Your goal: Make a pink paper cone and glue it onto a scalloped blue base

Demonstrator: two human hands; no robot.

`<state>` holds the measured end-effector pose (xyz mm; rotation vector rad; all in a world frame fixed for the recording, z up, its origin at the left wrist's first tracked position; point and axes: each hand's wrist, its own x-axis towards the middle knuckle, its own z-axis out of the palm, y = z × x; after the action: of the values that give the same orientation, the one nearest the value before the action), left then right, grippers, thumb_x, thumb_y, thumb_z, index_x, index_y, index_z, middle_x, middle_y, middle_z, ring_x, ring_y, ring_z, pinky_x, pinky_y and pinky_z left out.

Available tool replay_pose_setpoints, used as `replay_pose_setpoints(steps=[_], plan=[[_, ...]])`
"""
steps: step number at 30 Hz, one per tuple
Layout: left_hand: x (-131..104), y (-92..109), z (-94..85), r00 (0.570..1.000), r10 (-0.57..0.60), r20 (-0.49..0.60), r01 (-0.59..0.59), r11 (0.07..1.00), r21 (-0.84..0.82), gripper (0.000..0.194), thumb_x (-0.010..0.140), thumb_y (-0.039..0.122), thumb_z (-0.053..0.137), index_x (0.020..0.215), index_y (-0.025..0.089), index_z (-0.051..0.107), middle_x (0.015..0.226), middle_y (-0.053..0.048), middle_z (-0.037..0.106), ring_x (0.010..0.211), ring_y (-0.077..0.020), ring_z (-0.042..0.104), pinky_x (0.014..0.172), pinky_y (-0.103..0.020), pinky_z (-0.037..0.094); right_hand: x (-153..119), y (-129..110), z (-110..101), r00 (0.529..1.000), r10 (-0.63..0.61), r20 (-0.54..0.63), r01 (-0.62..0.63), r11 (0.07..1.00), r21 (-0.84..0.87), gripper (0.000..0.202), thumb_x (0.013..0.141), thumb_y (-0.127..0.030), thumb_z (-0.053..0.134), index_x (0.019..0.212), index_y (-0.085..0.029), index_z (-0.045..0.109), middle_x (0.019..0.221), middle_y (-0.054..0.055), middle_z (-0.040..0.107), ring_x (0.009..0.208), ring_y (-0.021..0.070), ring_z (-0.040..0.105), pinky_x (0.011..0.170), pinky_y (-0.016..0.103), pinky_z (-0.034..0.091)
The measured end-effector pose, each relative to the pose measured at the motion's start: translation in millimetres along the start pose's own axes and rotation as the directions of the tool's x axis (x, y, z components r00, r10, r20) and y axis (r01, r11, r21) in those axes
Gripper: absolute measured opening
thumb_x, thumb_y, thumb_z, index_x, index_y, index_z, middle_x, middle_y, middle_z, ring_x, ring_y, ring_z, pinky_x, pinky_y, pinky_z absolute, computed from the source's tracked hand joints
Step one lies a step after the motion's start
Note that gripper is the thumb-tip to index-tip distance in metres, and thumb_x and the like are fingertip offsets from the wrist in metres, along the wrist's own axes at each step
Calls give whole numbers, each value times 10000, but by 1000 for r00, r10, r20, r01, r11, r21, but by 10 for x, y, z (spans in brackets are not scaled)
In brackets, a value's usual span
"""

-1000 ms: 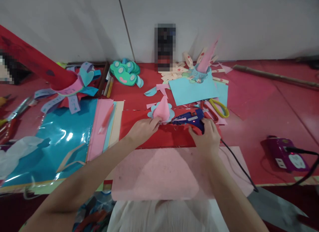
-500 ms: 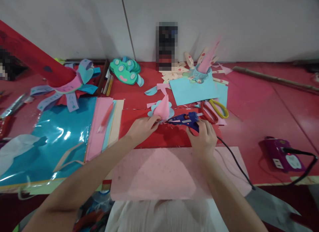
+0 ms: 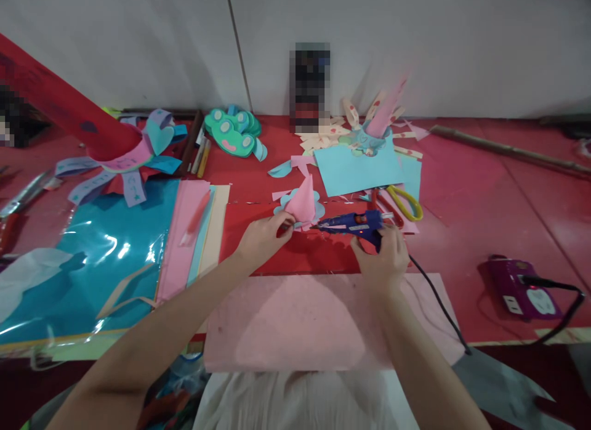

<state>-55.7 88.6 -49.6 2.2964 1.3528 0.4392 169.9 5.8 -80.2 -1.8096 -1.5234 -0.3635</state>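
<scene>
My right hand (image 3: 382, 257) is wrapped round the handle of a blue glue gun (image 3: 353, 224). Its nozzle points left, close to the bottom edge of a pink paper cone (image 3: 302, 201); whether it touches I cannot tell. The cone stands on a scalloped light-blue paper base (image 3: 318, 209). Thumb and fingers of my left hand (image 3: 264, 238) pinch the cone's lower left edge. Beneath them is a red sheet (image 3: 286, 257). A black cord (image 3: 436, 297) trails from the glue gun towards the table's front edge.
Scissors (image 3: 406, 202) with red and yellow handles lie behind the glue gun. A purple power socket box (image 3: 521, 288) sits at right. Blue sheets (image 3: 355, 171), a finished pink cone (image 3: 385, 119) and green paper frogs (image 3: 233, 134) lie at the back. A red cone (image 3: 69, 100) stands left.
The glue gun and my right hand have shifted slightly right, drawing the nozzle a little away from under the cone. My left hand still pinches the cone's edge.
</scene>
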Motion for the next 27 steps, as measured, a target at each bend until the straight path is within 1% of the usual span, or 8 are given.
replay_pose_setpoints(steps=[4, 8, 14, 23, 27], plan=[[5, -12, 3, 1000, -8, -9, 8, 999, -33, 103, 820, 178, 562, 909, 221, 593, 903, 14, 748, 840, -148, 718, 668, -216, 541, -5, -45, 9, 995, -89, 40, 89, 996, -9, 153, 792, -230, 578, 936, -227, 527, 850, 90, 641, 767, 243, 623, 688, 394, 516], [2, -15, 1, 1000, 14, -13, -14, 999, -32, 101, 832, 186, 543, 912, 223, 592, 899, 12, 750, 835, -148, 718, 671, -219, 542, 2, -76, 15, 994, -83, 70, 83, 997, -2, 140, 799, -220, 575, 932, -225, 534, 835, 86, 645, 759, 239, 621, 667, 377, 510], [-2, -12, -4, 1000, 10, 1, -10, 1000, -15, 93, 832, 196, 546, 906, 231, 590, 894, 19, 753, 823, -157, 720, 628, -220, 527, 1, -83, 22, 990, -134, 34, 135, 991, -25, 125, 810, -199, 574, 917, -233, 518, 835, 76, 650, 748, 224, 625, 654, 351, 515], [5, -15, 2, 1000, 23, -1, -23, 1000, -13, 104, 830, 188, 548, 917, 225, 591, 905, 12, 753, 832, -152, 720, 643, -215, 526, 0, -91, 17, 986, -164, 28, 165, 985, -59, 156, 807, -173, 570, 944, -232, 525, 839, 70, 660, 741, 218, 640, 653, 342, 524], [5, -18, 3, 1000, 5, 11, -5, 1000, -8, 108, 827, 185, 562, 923, 222, 592, 911, 15, 753, 844, -157, 719, 650, -221, 528, 15, -101, 0, 981, -191, 13, 192, 979, -76, 174, 810, -159, 566, 957, -235, 511, 838, 70, 662, 732, 220, 640, 643, 337, 518]])
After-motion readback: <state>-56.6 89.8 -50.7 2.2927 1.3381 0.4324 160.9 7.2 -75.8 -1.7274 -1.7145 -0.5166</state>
